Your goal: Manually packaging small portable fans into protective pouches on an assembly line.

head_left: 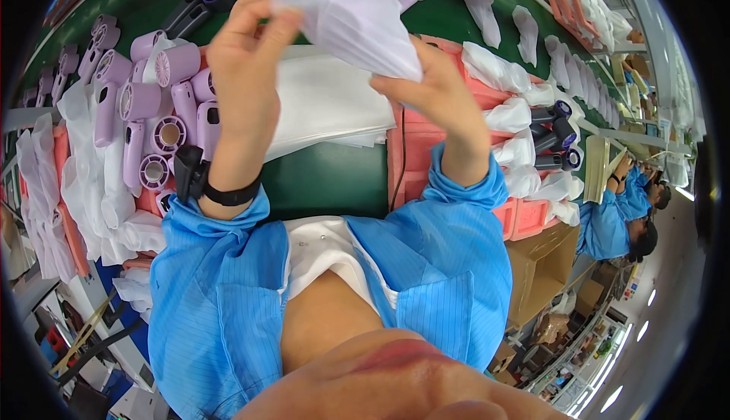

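Between my hands, above the bench, is a translucent white bag [346,20] with creases along its side. My left hand [247,51] is closed in a pinch on the bag's left edge. On the other side my right hand [441,89] grips its lower right corner between thumb and fingers. Whether anything lies inside the bag, I cannot make out. Below it a stack of flat white bags [327,104] is spread on the bench. Lilac handheld fans [163,108] are heaped left of my left wrist, which wears a black band [228,194].
Pink trays [426,154] on the right hold bagged fans and dark handheld fans [559,135]. Wrapped fans [479,9] lie along the green conveyor belt [296,32]. A cardboard box [544,272] stands at lower right. Co-workers in blue [612,222] sit farther right.
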A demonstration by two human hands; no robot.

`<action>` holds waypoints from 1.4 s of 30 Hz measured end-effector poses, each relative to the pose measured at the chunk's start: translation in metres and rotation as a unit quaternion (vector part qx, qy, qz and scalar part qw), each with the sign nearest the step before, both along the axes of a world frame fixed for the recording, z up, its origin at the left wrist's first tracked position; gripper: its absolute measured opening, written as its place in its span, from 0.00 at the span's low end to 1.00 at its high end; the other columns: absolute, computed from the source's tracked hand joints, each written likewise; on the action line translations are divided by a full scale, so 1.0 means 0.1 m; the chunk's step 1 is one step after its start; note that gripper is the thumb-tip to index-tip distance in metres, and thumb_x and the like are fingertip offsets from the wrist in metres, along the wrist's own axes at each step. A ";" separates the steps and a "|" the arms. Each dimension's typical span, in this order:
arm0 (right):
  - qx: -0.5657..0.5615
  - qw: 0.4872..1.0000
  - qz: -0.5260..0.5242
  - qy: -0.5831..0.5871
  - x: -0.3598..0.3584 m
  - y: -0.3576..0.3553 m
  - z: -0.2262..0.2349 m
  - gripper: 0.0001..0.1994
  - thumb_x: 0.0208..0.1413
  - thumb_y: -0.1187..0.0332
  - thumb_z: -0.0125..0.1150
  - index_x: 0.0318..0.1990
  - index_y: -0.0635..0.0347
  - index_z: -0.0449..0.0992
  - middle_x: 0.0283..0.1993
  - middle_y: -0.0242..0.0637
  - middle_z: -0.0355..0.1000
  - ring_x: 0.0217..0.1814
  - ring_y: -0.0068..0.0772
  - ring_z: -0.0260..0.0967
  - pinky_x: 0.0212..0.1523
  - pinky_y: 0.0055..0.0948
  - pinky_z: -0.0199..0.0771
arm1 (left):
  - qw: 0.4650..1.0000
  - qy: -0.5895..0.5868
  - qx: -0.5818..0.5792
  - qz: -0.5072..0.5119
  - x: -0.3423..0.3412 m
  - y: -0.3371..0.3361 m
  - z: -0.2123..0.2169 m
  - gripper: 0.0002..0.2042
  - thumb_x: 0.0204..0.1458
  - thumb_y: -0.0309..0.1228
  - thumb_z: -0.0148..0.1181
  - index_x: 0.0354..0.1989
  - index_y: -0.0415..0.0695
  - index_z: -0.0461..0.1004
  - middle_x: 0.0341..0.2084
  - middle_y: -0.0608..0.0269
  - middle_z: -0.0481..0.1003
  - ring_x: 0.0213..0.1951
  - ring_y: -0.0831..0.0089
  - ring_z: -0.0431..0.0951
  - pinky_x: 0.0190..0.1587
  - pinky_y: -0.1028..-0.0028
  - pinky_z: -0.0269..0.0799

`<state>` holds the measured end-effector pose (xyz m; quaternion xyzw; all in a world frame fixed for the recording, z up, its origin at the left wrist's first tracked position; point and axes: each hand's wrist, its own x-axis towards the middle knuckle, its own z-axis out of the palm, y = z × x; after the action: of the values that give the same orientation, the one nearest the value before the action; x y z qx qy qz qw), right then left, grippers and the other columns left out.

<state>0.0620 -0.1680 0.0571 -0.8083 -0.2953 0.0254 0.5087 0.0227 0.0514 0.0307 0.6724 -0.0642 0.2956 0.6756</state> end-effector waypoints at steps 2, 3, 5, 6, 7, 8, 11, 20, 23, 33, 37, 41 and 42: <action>-0.021 0.964 0.048 0.259 0.08 -0.23 0.17 0.16 0.47 0.68 0.67 0.44 0.61 0.73 0.31 0.32 0.74 0.27 0.22 0.68 0.28 0.27 0.69 | 0.999 0.050 0.002 -0.019 0.11 0.06 -0.10 0.16 0.44 0.28 0.69 0.42 0.45 0.75 0.39 0.65 0.73 0.40 0.74 0.71 0.45 0.74 0.66; -0.019 0.977 -0.021 0.212 0.21 -0.36 0.13 0.16 0.47 0.67 0.67 0.44 0.62 0.73 0.30 0.32 0.74 0.26 0.20 0.68 0.26 0.24 0.68 | 0.997 0.073 0.002 -0.030 0.13 0.05 -0.13 0.15 0.44 0.28 0.69 0.42 0.44 0.75 0.37 0.66 0.73 0.38 0.74 0.71 0.43 0.74 0.67; -0.040 0.977 -0.179 0.110 0.67 -0.58 -0.07 0.16 0.48 0.65 0.65 0.43 0.63 0.73 0.28 0.32 0.73 0.25 0.19 0.67 0.27 0.22 0.68 | 0.991 0.088 0.092 -0.036 0.11 -0.14 -0.21 0.14 0.43 0.29 0.68 0.40 0.43 0.75 0.34 0.65 0.73 0.37 0.73 0.72 0.40 0.73 0.67; -0.063 0.959 -0.272 0.058 0.92 -0.68 -0.19 0.16 0.49 0.64 0.65 0.42 0.65 0.73 0.28 0.32 0.73 0.25 0.19 0.67 0.28 0.22 0.69 | 0.977 0.108 0.180 -0.042 0.07 -0.27 -0.27 0.14 0.42 0.30 0.68 0.38 0.43 0.74 0.32 0.64 0.74 0.35 0.71 0.73 0.37 0.71 0.68; -0.124 0.936 -0.324 0.060 1.22 -0.91 -0.37 0.18 0.50 0.63 0.64 0.43 0.66 0.72 0.30 0.37 0.74 0.28 0.25 0.70 0.32 0.27 0.71 | 0.960 0.148 0.230 -0.064 0.03 -0.42 -0.31 0.14 0.42 0.31 0.68 0.37 0.43 0.73 0.31 0.63 0.73 0.35 0.69 0.73 0.35 0.69 0.68; -0.184 0.907 -0.374 0.061 1.49 -1.13 -0.58 0.19 0.51 0.61 0.63 0.44 0.67 0.72 0.33 0.42 0.75 0.31 0.30 0.73 0.35 0.32 0.73 | 0.938 0.186 0.278 -0.085 -0.02 -0.54 -0.37 0.14 0.41 0.32 0.68 0.35 0.43 0.73 0.30 0.61 0.73 0.35 0.66 0.73 0.34 0.68 0.69; -0.381 0.844 -0.359 -0.115 1.87 -1.65 -1.31 0.18 0.47 0.67 0.60 0.45 0.68 0.70 0.43 0.56 0.73 0.45 0.49 0.73 0.44 0.42 0.73 | 0.909 0.133 0.391 -0.063 -0.08 -0.77 -0.59 0.13 0.42 0.34 0.68 0.33 0.44 0.74 0.29 0.62 0.72 0.35 0.63 0.74 0.33 0.66 0.69; -0.318 0.887 -0.179 -0.283 2.24 -0.90 -1.03 0.25 0.38 0.72 0.59 0.51 0.60 0.72 0.51 0.49 0.72 0.53 0.51 0.69 0.53 0.40 0.70 | 0.899 0.133 0.415 -0.046 -0.07 -0.70 -0.71 0.09 0.42 0.35 0.68 0.23 0.44 0.77 0.29 0.61 0.73 0.34 0.60 0.74 0.34 0.65 0.70; -0.370 0.881 -0.033 -0.292 2.35 -0.83 -1.02 0.26 0.37 0.72 0.59 0.51 0.57 0.73 0.49 0.46 0.74 0.51 0.52 0.71 0.52 0.40 0.71 | 0.912 0.194 0.342 -0.118 -0.01 -0.63 -0.68 0.08 0.42 0.34 0.68 0.25 0.44 0.78 0.27 0.60 0.74 0.32 0.63 0.75 0.33 0.68 0.70; -0.151 0.970 -0.189 0.033 1.40 -0.83 0.37 0.26 0.28 0.77 0.68 0.43 0.67 0.71 0.38 0.37 0.73 0.37 0.28 0.68 0.39 0.27 0.70 | 0.938 0.252 -0.025 -0.238 0.18 -0.19 -0.65 0.08 0.49 0.33 0.65 0.30 0.40 0.80 0.23 0.69 0.75 0.25 0.82 0.69 0.29 0.79 0.65; -0.006 0.995 -0.099 -0.031 0.77 -1.05 0.36 0.23 0.36 0.69 0.66 0.44 0.67 0.73 0.38 0.33 0.73 0.40 0.24 0.71 0.44 0.22 0.70 | 0.939 0.252 -0.023 -0.233 0.16 -0.22 -0.39 0.09 0.51 0.33 0.64 0.31 0.39 0.78 0.24 0.72 0.73 0.26 0.84 0.69 0.29 0.81 0.64; -0.014 0.993 -0.018 -0.114 0.27 -0.47 0.37 0.24 0.32 0.75 0.66 0.44 0.65 0.73 0.40 0.33 0.72 0.41 0.22 0.69 0.45 0.23 0.70 | 0.938 0.247 -0.103 -0.221 0.09 -0.20 -0.23 0.08 0.53 0.32 0.62 0.34 0.39 0.76 0.25 0.71 0.74 0.27 0.85 0.69 0.29 0.82 0.64; -0.022 0.992 -0.016 -0.121 0.21 -0.42 0.37 0.25 0.31 0.76 0.67 0.44 0.64 0.73 0.41 0.33 0.71 0.41 0.23 0.69 0.45 0.23 0.70 | 0.942 0.243 -0.107 -0.205 0.08 -0.18 -0.21 0.08 0.54 0.31 0.61 0.34 0.39 0.75 0.25 0.71 0.73 0.27 0.85 0.69 0.30 0.81 0.64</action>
<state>0.0830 -0.2098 0.0939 -0.8209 -0.3415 -0.0744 0.4516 0.0311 0.0337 0.0094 0.6201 -0.0026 -0.0172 0.7843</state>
